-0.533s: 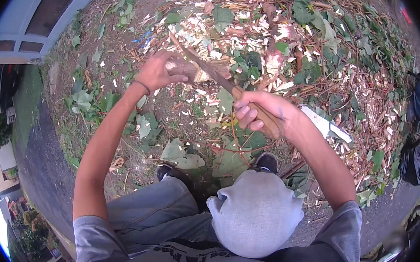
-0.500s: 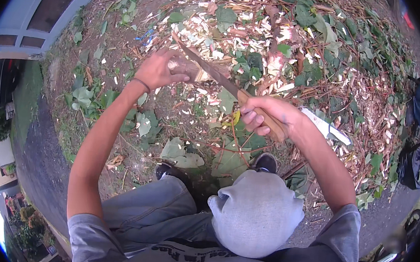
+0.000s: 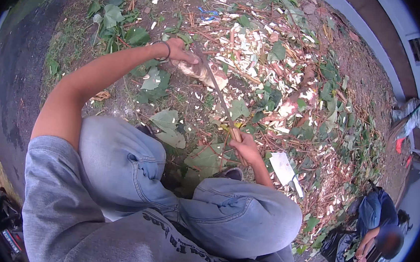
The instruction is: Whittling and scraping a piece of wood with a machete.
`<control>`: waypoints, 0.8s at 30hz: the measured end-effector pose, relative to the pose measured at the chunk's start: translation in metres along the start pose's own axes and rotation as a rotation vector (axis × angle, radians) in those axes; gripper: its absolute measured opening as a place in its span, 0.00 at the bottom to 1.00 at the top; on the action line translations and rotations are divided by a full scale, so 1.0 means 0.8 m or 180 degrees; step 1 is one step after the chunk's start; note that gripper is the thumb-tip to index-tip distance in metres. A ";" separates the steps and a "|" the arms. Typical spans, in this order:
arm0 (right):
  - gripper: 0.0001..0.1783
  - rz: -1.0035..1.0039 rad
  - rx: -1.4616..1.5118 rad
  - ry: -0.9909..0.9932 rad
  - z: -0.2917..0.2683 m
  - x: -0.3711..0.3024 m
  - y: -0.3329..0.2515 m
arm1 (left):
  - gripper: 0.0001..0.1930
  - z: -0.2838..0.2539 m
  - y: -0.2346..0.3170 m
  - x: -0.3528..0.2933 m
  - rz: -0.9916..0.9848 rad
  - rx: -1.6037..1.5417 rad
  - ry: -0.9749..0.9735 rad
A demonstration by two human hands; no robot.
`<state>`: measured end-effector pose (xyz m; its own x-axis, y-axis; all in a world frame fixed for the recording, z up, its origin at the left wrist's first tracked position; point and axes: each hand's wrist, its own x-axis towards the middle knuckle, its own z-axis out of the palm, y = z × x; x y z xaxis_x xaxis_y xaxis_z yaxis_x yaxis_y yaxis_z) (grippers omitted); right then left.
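My right hand (image 3: 247,149) is closed around the wooden handle of a machete (image 3: 219,93), whose long dark blade slants away to the far left. The blade lies over a short piece of log (image 3: 195,72), crossing it near pale, cut wood; whether it touches or hovers is hard to tell. At the log's left end my left hand (image 3: 179,52) grips it, thumb along the near side and most fingers hidden. The log rests on the ground among pale wood chips (image 3: 250,44).
A white flat piece (image 3: 284,170) lies right of my right hand. Large green leaves (image 3: 168,127) and twigs litter the ground near my feet. A thicker branch (image 3: 297,101) lies beyond. At the lower right another person (image 3: 377,215) sits beside a black bag (image 3: 338,247).
My view has turned and my knees now show larger. The machete has come down to a steeper slant across the log. My left hand remains at the log's left end.
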<state>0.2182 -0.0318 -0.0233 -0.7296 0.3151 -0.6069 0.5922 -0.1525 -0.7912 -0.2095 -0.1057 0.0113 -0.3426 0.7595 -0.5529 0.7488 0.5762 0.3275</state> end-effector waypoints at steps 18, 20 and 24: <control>0.08 -0.1304 0.2514 0.0699 -0.032 -0.055 -0.090 | 0.26 0.049 0.125 0.033 -0.0411 -0.2115 0.1507; 0.09 -0.0204 0.2591 0.0343 0.008 -0.036 -0.028 | 0.26 0.049 0.143 0.019 -0.0781 -0.2426 0.1221; 0.12 0.0999 0.2226 -0.0060 0.058 -0.012 0.015 | 0.23 0.060 0.156 0.009 -0.0805 -0.1783 0.1862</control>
<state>0.2162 -0.0799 -0.0302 -0.5723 0.1442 -0.8073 0.4230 -0.7914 -0.4413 -0.0914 -0.0429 0.0116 -0.8157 0.5326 -0.2258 0.2713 0.6969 0.6639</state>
